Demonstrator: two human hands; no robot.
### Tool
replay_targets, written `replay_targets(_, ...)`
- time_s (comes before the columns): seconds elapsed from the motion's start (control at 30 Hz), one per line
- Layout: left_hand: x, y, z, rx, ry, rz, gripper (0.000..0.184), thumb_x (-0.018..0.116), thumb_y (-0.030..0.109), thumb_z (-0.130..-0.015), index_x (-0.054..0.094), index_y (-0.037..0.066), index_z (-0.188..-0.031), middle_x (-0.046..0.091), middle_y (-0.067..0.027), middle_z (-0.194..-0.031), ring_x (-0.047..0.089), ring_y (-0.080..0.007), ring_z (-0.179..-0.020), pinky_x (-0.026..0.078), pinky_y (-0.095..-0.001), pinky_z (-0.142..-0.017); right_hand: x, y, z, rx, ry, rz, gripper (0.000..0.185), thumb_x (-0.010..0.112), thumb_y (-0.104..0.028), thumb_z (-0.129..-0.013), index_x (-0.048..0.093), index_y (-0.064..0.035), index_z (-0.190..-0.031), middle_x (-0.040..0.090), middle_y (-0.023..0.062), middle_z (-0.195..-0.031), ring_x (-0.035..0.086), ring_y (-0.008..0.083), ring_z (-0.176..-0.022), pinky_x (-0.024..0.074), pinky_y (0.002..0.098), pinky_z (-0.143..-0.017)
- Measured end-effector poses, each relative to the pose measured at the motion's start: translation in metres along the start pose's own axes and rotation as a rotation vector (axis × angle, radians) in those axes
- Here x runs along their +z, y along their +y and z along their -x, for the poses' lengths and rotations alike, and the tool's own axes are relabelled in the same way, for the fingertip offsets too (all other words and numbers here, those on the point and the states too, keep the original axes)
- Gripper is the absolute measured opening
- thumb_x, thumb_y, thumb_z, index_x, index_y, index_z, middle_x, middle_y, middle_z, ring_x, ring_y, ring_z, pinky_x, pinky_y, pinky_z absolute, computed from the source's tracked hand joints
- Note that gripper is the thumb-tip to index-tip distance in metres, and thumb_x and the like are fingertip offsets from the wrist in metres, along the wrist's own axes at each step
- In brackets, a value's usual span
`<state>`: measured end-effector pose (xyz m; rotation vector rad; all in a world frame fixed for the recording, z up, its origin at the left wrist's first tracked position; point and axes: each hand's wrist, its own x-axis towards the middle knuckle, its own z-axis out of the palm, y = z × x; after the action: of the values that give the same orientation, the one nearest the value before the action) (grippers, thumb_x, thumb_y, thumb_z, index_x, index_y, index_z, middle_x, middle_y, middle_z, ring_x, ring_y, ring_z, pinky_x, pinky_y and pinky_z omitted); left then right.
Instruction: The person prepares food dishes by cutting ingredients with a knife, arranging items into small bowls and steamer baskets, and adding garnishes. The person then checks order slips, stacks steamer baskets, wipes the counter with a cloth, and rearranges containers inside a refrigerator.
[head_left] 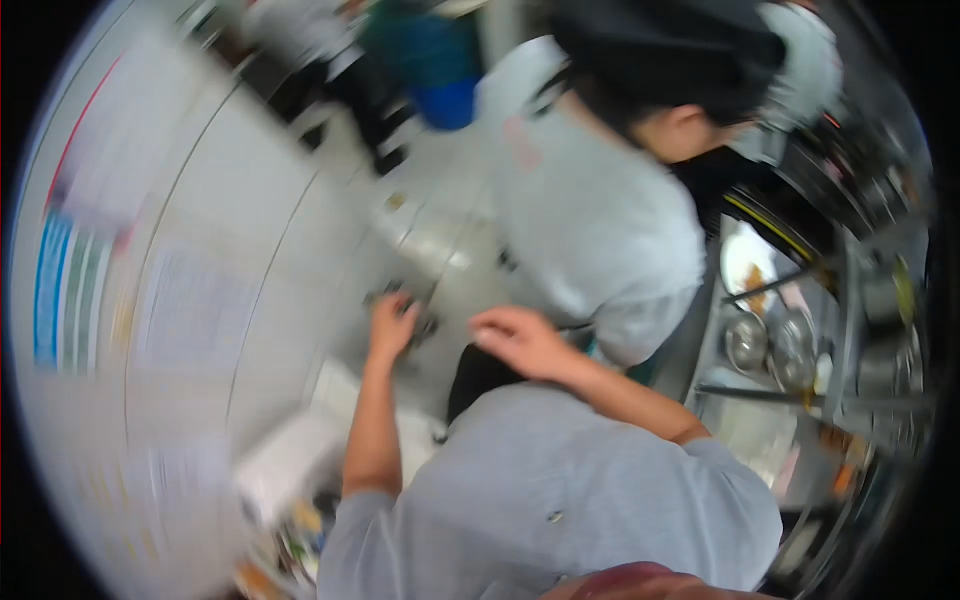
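Note:
Motion blurs the whole view. My left hand [393, 325] is raised in front of me with its fingers partly bent, beside or over a small dark fixture [428, 326]. Smearing hides whether the fingers touch or grip it. To the right, my right hand [520, 340] hangs in front of my grey shirt [570, 460], fingers stretched forward and loosely apart, nothing in them. Just beyond that hand stands a person in a pale shirt [600, 220] and dark cap, turned toward the right.
A tiled wall [290, 210] with posted sheets [195, 305] runs along the left. Below my left arm is a white basin-like shape [290, 460]. Metal bowls [790, 350] and a white plate [742, 255] sit on the right-hand shelving. A blue bin [445, 103] and other people are farther back.

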<state>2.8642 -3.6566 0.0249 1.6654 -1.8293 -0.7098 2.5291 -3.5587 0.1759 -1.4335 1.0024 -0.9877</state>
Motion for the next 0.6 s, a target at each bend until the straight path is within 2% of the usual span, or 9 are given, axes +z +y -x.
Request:
replay_targets(0.03, 0.011, -0.017, -0.025, -0.077, -0.049, 0.096, 0.035, 0.082, 0.024, -0.097, 0.076, -0.002, -0.118, 0.078, -0.02, -0.105, 0.076, -0.0336, -0.097, 0.06, -0.0451, -0.09, -0.003, -0.012, -0.02, 0.033, -0.03, -0.038, 0.035, 0.07, -0.026, -0.11, 0.073, -0.0022, -0.134, 0.076, 0.0123, -0.121, 0.072, 0.0203, -0.107, 0.0583, 0.0375, -0.096)
replay_targets(0.07, 0.014, -0.03, -0.054, -0.103, -0.172, 0.011, 0.033, 0.081, 0.026, -0.098, 0.076, -0.002, -0.114, 0.079, -0.0195, -0.101, 0.076, -0.0329, -0.095, 0.059, -0.0449, -0.089, -0.006, -0.007, -0.038, -0.016, -0.045, -0.044, 0.039, 0.066, -0.029, -0.113, 0.069, -0.0019, -0.141, 0.075, 0.0115, -0.128, 0.071, 0.0199, -0.117, 0.0572, 0.0378, -0.102)
replay_targets(0.13, 0.053, -0.109, -0.125, -0.255, -0.397, 0.044, 0.034, 0.081, 0.028, -0.098, 0.075, -0.003, -0.11, 0.08, -0.0212, -0.106, 0.076, -0.0328, -0.096, 0.059, -0.0449, -0.087, -0.014, -0.019, -0.073, 0.0, -0.026, -0.157, 0.045, 0.061, -0.031, -0.116, 0.062, -0.0021, -0.15, 0.071, 0.0122, -0.138, 0.065, 0.0191, -0.129, 0.0525, 0.0367, -0.11)
replay_targets(0.23, 0.106, -0.169, -0.216, -0.142, -0.607, -0.017, 0.036, 0.083, 0.029, -0.097, 0.074, -0.002, -0.112, 0.079, -0.0165, -0.097, 0.075, -0.028, -0.088, 0.06, -0.0431, -0.079, -0.026, -0.033, -0.124, 0.01, 0.081, -0.155, 0.051, 0.05, -0.035, -0.12, 0.055, -0.0013, -0.157, 0.069, 0.0133, -0.141, 0.066, 0.0217, -0.13, 0.0514, 0.0382, -0.113)
replay_targets(0.33, 0.097, -0.104, -0.283, -0.344, -0.917, -0.003, 0.037, 0.084, 0.03, -0.096, 0.074, -0.002, -0.114, 0.077, -0.0157, -0.092, 0.075, -0.0219, -0.08, 0.059, -0.039, -0.068, -0.025, -0.038, -0.174, 0.1, 0.179, -0.173, 0.056, 0.044, -0.039, -0.121, 0.049, -0.0024, -0.162, 0.068, 0.0151, -0.144, 0.065, 0.0227, -0.133, 0.0511, 0.0387, -0.114)
replay_targets(0.37, 0.104, -0.107, -0.314, -0.296, -0.991, -0.05, 0.038, 0.084, 0.03, -0.096, 0.075, -0.001, -0.115, 0.076, -0.0163, -0.088, 0.074, -0.0181, -0.075, 0.057, -0.0361, -0.061, -0.024, -0.04, -0.19, 0.084, 0.23, -0.164, 0.058, 0.043, -0.041, -0.121, 0.048, -0.0027, -0.163, 0.067, 0.0153, -0.145, 0.065, 0.0235, -0.134, 0.0509, 0.0389, -0.114)
replay_targets(0.47, 0.122, -0.121, -0.388, -0.17, -1.009, -0.126, 0.037, 0.083, 0.029, -0.094, 0.075, 0.0, -0.117, 0.076, -0.016, -0.085, 0.074, -0.0205, -0.073, 0.058, -0.0371, -0.062, -0.023, -0.037, -0.218, 0.096, 0.353, -0.158, 0.061, 0.041, -0.045, -0.121, 0.047, -0.0032, -0.164, 0.067, 0.0153, -0.146, 0.065, 0.0245, -0.135, 0.0509, 0.0394, -0.115)
replay_targets(0.53, 0.154, -0.166, -0.451, 0.103, -0.931, -0.22, 0.038, 0.083, 0.027, -0.091, 0.074, -0.002, -0.113, 0.075, -0.0182, -0.084, 0.075, -0.0261, -0.065, 0.058, -0.0394, -0.061, -0.025, -0.028, -0.237, 0.105, 0.435, -0.158, 0.062, 0.04, -0.047, -0.121, 0.047, -0.0035, -0.165, 0.067, 0.0152, -0.146, 0.065, 0.0247, -0.135, 0.0511, 0.0397, -0.114)
replay_targets(0.6, 0.139, -0.135, -0.485, -0.095, -0.952, -0.149, 0.036, 0.079, 0.026, -0.093, 0.072, -0.004, -0.111, 0.074, -0.0183, -0.084, 0.075, -0.0275, -0.064, 0.058, -0.0404, -0.057, -0.028, -0.016, -0.251, 0.192, 0.521, -0.184, 0.064, 0.039, -0.05, -0.121, 0.047, -0.0043, -0.165, 0.067, 0.0153, -0.145, 0.065, 0.0248, -0.135, 0.0517, 0.0399, -0.113)
